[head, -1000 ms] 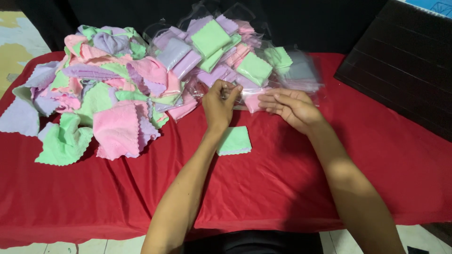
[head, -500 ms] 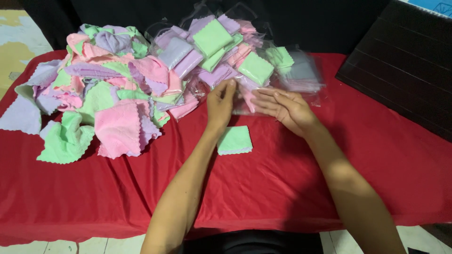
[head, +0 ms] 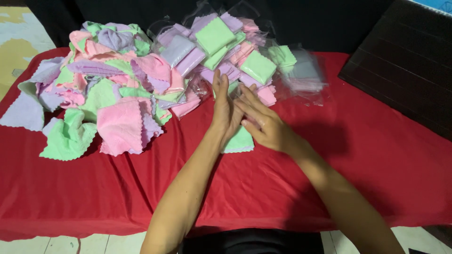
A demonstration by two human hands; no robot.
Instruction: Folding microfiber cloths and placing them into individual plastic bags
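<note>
From the head view, our left hand (head: 225, 113) and right hand (head: 263, 124) lie flat, fingers spread, over a folded green cloth (head: 239, 142) mid-tabletop. Bagged cloths (head: 235, 51) crowd the far edge; the loose pile (head: 103, 94) at the far left corner seems largely unpacked.

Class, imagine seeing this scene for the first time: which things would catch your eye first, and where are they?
The bright red tablecloth fills the view. At back left sprawls a heap of loose pastel cloths; beside it lie bagged folded cloths. At centre, the left hand and right hand meet over a folded green cloth.
</note>
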